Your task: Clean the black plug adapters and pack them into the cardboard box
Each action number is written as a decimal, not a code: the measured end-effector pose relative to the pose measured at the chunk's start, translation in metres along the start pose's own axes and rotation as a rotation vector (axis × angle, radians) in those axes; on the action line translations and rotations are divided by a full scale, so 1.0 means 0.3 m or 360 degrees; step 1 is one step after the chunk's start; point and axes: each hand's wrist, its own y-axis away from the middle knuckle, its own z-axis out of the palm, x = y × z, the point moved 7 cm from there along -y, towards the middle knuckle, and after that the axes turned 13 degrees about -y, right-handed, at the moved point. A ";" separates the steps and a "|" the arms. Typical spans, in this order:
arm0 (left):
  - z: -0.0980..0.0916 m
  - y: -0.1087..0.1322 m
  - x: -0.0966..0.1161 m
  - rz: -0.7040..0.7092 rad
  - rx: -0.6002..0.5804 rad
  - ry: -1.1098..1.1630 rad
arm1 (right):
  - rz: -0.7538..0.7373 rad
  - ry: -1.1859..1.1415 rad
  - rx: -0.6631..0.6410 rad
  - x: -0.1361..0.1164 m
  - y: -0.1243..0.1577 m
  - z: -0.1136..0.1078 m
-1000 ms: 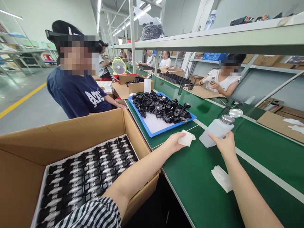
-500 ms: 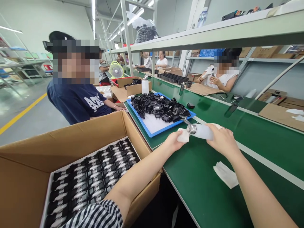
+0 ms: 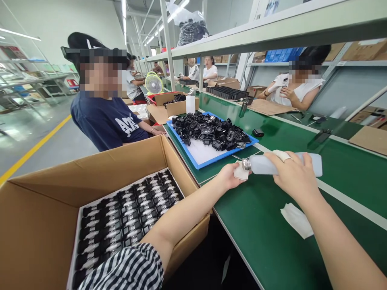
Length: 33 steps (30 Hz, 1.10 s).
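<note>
My right hand (image 3: 294,173) is closed round a translucent white bottle (image 3: 263,164) with a metal cap, tipped on its side above the green bench. Its cap touches or nearly touches a small white cloth (image 3: 241,172), which my left hand (image 3: 231,175) pinches between thumb and fingers. A second white cloth (image 3: 296,219) lies on the bench below my right wrist. Beyond my hands, a blue-rimmed tray (image 3: 198,166) bears a heap of small black plastic parts (image 3: 211,131).
An open cardboard box (image 3: 187,177) to my left holds rows of black parts (image 3: 130,217). A co-worker (image 3: 105,117) sits behind it; another person (image 3: 294,86) works across the bench (image 3: 250,241). One loose black part (image 3: 258,133) lies right of the tray. A shelf (image 3: 256,34) runs overhead.
The bottle has gone from slightly angled to lying nearly level, its base now showing past my right hand. Its cap has come against the cloth in my left hand. The view has shifted slightly.
</note>
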 end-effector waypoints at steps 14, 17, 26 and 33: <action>-0.003 0.002 -0.013 -0.0059 0.0003 -0.0062 | -0.0060 0.0120 -0.0030 -0.031 0.000 -0.013; -0.001 0.001 -0.016 -0.0067 -0.0010 -0.0071 | -0.0069 0.0117 -0.0049 -0.036 -0.002 -0.014; -0.008 -0.024 -0.020 -0.0065 -0.0048 -0.0065 | -0.0090 0.0003 -0.0079 -0.055 -0.003 -0.022; -0.012 -0.005 0.001 0.0012 -0.0006 -0.0017 | 0.0431 -0.0363 -0.0367 0.048 -0.001 0.064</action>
